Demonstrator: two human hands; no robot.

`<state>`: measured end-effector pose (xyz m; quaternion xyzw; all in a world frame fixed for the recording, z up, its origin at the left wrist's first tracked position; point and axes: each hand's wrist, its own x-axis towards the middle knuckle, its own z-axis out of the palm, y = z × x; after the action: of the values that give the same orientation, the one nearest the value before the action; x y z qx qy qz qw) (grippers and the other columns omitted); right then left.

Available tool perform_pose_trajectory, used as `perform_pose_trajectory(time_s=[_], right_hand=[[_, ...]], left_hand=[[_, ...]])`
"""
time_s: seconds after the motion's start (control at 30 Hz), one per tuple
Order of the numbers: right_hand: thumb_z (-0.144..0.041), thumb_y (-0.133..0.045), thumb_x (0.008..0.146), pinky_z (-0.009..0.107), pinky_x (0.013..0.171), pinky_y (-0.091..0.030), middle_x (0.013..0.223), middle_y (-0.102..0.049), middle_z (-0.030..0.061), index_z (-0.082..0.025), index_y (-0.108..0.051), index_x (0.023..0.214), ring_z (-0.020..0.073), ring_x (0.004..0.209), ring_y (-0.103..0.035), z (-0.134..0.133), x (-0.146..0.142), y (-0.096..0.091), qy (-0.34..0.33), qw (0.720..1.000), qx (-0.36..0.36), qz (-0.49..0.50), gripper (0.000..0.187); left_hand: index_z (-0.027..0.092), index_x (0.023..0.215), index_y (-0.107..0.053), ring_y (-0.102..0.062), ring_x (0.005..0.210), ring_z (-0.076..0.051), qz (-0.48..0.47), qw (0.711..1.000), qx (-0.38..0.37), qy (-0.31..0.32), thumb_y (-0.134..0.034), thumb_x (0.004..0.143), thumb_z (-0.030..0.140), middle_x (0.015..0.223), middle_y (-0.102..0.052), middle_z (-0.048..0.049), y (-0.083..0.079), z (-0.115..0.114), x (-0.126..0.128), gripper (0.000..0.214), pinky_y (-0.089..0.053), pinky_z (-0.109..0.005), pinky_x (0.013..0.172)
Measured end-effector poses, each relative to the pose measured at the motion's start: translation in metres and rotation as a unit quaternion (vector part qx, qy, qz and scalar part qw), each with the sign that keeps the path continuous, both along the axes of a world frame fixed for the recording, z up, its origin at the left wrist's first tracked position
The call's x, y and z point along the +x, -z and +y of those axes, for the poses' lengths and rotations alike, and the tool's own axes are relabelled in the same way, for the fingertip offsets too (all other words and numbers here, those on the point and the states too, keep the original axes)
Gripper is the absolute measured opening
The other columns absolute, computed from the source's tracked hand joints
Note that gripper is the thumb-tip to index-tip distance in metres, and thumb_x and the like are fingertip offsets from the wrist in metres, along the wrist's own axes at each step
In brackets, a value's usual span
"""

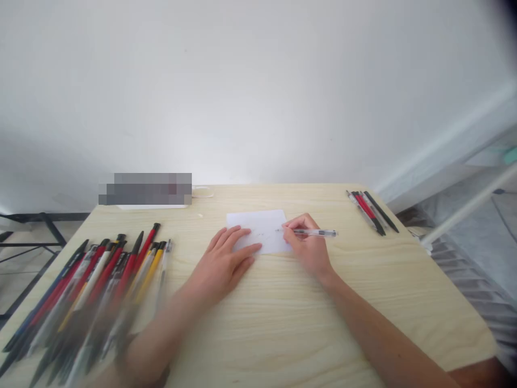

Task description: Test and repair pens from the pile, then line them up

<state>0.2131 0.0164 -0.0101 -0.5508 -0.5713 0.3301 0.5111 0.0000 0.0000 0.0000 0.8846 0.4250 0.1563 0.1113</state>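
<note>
A white sheet of paper [258,220] lies on the wooden table, with a few small faint marks near its middle. My left hand [226,256] rests flat on the paper's left part, fingers spread. In my right hand [309,248] is a clear pen [319,233], gripped between thumb and fingers. Its tip points left and is at the paper's right half; whether it touches the surface I cannot tell. The pen's back end sticks out to the right, past the knuckles.
Many pens [97,280] in red, yellow, white, blue and black lie in a heap at the left. Several more pens [369,212] lie at the back right. A blurred-out object [145,189] sits at the back left. A white wall [258,91] stands behind the table [274,323].
</note>
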Motion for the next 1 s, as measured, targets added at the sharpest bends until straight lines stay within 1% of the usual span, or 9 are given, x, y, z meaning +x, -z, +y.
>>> perform_pose_trajectory(time_s=[0.1,0.23,0.33,0.47,0.57,0.63,0.73,0.83,1.0], right_hand=[[-0.024,-0.059,0.077,0.027,0.061,-0.047,0.084,-0.056,0.0003,-0.020,-0.048,0.076,0.0110,0.063,-0.058,0.000,0.001,-0.001,-0.025,0.999,0.020,0.043,0.012],[-0.023,-0.061,0.075,0.030,0.071,-0.048,0.085,-0.052,0.0001,-0.019,-0.055,0.077,0.0139,0.075,-0.060,0.000,0.001,-0.009,-0.049,0.996,0.052,0.045,0.008],[-0.030,-0.057,0.079,0.030,0.072,-0.049,0.080,-0.055,0.0003,-0.019,-0.059,0.079,0.0147,0.073,-0.062,0.000,0.001,-0.011,-0.054,0.993,0.029,0.103,0.012],[-0.052,-0.031,0.088,0.026,0.042,-0.045,0.046,-0.044,-0.0051,-0.017,-0.061,0.081,0.0125,0.040,-0.054,0.001,0.005,-0.007,-0.094,0.970,-0.052,0.218,0.046],[-0.057,-0.029,0.087,0.021,0.027,-0.032,0.037,-0.036,-0.0085,-0.018,-0.059,0.084,0.0095,0.025,-0.040,0.001,0.007,-0.006,-0.088,0.962,-0.087,0.242,0.049],[-0.054,-0.038,0.086,0.020,0.029,-0.035,0.047,-0.048,-0.0055,-0.019,-0.057,0.083,0.0091,0.032,-0.045,0.002,0.008,-0.007,-0.097,0.961,-0.079,0.248,0.039],[-0.044,-0.055,0.080,0.024,0.046,-0.048,0.077,-0.058,0.0013,-0.021,-0.057,0.090,0.0139,0.065,-0.059,0.003,0.009,-0.009,-0.140,0.962,-0.044,0.229,0.025],[-0.047,-0.059,0.074,0.032,0.065,-0.051,0.096,-0.054,0.0055,-0.025,-0.051,0.113,0.0184,0.086,-0.054,0.004,0.011,-0.009,-0.168,0.966,-0.010,0.194,0.046],[-0.063,-0.051,0.068,0.036,0.068,-0.049,0.102,-0.049,0.0086,-0.026,-0.041,0.127,0.0216,0.087,-0.051,0.008,0.014,-0.007,-0.187,0.967,-0.011,0.170,0.070]], left_hand=[[0.031,0.123,-0.051,-0.031,0.129,-0.026,0.005,1.000,-0.004,-0.002,-0.040,0.090,0.033,0.137,-0.041,-0.0045,0.000,0.000,0.000,0.035,-0.024,-0.050,0.107],[0.031,0.126,-0.048,-0.028,0.131,-0.027,0.020,1.000,-0.003,-0.003,-0.039,0.090,0.035,0.140,-0.038,-0.0044,0.000,0.000,0.000,0.037,-0.024,-0.049,0.107],[0.030,0.128,-0.046,-0.025,0.133,-0.027,0.031,1.000,-0.001,-0.007,-0.038,0.090,0.037,0.142,-0.036,-0.0043,0.001,0.000,0.000,0.039,-0.024,-0.049,0.107],[0.029,0.128,-0.046,-0.025,0.133,-0.026,0.030,0.999,0.001,-0.010,-0.038,0.090,0.038,0.142,-0.036,-0.0036,0.001,0.000,0.000,0.040,-0.023,-0.048,0.108],[0.029,0.127,-0.047,-0.026,0.132,-0.026,0.022,1.000,0.001,-0.011,-0.039,0.090,0.037,0.142,-0.036,-0.0031,0.002,0.000,0.001,0.039,-0.023,-0.048,0.108],[0.029,0.127,-0.047,-0.027,0.132,-0.025,0.019,1.000,0.002,-0.010,-0.039,0.090,0.037,0.142,-0.036,-0.0031,0.002,0.000,0.001,0.039,-0.023,-0.048,0.108],[0.029,0.127,-0.047,-0.027,0.132,-0.026,0.023,1.000,0.000,-0.007,-0.039,0.090,0.036,0.142,-0.036,-0.0041,0.001,0.001,0.000,0.039,-0.023,-0.049,0.108],[0.028,0.127,-0.048,-0.027,0.132,-0.026,0.018,1.000,-0.002,-0.006,-0.039,0.090,0.036,0.142,-0.037,-0.0045,0.001,0.001,0.000,0.039,-0.023,-0.049,0.107],[0.028,0.126,-0.049,-0.028,0.131,-0.027,0.010,1.000,-0.009,-0.008,-0.040,0.090,0.036,0.141,-0.038,-0.0046,-0.002,0.000,0.001,0.038,-0.024,-0.050,0.107]])
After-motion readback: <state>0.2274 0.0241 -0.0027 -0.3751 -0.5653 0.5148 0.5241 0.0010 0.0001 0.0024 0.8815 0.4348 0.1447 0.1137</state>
